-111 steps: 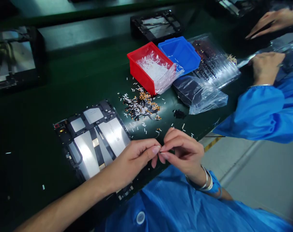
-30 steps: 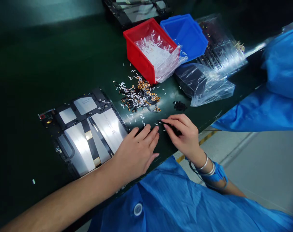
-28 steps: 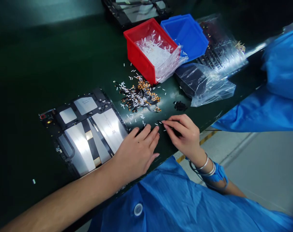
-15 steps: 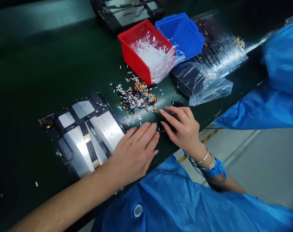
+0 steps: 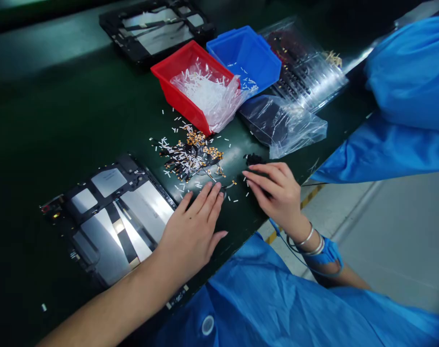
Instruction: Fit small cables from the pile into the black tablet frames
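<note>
My left hand (image 5: 190,221) lies palm down on the dark green table, fingers stretched out and thumb apart. Its fingertips touch or nearly touch a thin cable with a gold connector (image 5: 234,182), at the near edge of a pile of small black cables (image 5: 190,156) with white strips and gold ends. Close to the table's front edge, my right hand (image 5: 277,190) is half curled, with a small gap between thumb and index finger. A tiny white strip shows by its thumb tip; whether it is held is unclear. Small black parts (image 5: 254,159) lie just beyond its fingers.
An opened tablet-like device (image 5: 107,219) lies left of my left hand; another (image 5: 157,31) sits further back. A red bin (image 5: 179,103) holds bagged white strips beside a blue bin (image 5: 244,53). Clear plastic bags (image 5: 299,125) lie right. A person's blue sleeve (image 5: 404,86) is at right.
My left fingers have spread, with the thumb now apart, and a single cable shows at their tips. My right thumb and index finger have come closer together. The camera view has shifted.
</note>
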Demonstrator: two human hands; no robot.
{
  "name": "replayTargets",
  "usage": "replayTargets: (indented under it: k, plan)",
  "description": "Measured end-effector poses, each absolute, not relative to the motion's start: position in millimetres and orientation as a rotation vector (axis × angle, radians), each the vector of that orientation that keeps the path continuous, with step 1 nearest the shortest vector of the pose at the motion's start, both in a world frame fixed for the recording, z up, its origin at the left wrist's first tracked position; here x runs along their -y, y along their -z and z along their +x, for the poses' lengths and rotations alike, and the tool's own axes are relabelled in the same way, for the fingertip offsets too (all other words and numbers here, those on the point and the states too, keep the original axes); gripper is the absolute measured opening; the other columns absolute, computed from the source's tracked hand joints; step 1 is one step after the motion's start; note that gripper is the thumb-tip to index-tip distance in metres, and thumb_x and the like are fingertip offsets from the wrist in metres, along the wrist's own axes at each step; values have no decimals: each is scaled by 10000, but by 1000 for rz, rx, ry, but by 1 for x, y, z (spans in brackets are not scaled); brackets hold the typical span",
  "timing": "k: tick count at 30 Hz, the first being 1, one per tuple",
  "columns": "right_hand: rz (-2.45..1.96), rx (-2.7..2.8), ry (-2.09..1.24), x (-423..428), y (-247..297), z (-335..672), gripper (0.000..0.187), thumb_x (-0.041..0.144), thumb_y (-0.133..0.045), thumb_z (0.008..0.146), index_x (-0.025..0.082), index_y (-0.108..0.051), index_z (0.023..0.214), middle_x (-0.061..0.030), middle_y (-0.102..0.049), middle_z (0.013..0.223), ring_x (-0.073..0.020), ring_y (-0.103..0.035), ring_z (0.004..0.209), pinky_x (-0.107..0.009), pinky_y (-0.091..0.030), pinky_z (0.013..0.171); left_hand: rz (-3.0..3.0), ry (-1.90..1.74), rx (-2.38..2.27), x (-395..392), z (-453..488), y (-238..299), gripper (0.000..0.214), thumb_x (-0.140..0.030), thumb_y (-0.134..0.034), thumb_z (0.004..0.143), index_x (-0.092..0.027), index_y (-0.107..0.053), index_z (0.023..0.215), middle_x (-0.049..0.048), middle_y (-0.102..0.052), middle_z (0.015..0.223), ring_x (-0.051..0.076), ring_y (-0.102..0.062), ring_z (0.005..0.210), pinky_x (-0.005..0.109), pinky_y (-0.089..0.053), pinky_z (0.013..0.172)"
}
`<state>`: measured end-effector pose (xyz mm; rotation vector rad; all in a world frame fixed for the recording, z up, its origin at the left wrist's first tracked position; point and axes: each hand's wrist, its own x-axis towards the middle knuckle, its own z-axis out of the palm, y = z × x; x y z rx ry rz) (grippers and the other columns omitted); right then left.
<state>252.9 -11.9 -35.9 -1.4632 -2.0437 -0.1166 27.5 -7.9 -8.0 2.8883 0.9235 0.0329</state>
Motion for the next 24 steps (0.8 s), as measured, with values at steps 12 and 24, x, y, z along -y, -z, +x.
replayTargets:
  k: [12,24]
  plan:
    - [-1781,2001,440,-17,36,247,218,240,-516,904,205,-731,907,-38,-599,664,-182,-521,663,-321,-373,556,2866,-144,-857,5,26,13,623,-455,-295,970,-11,-437,1382,170,-398,1468,313,-332,1382,474,-263,1108]
    - [-1823,2020,318,-22,30,241,163,193,-591,827,188,-661,679,-10,-591,627,-158,-552,662,-281,-372,573,2887,-155,-929,8,28,13,664,-473,-320,956,59,-486,1318,212,-529,1337,331,-474,1225,418,-372,976]
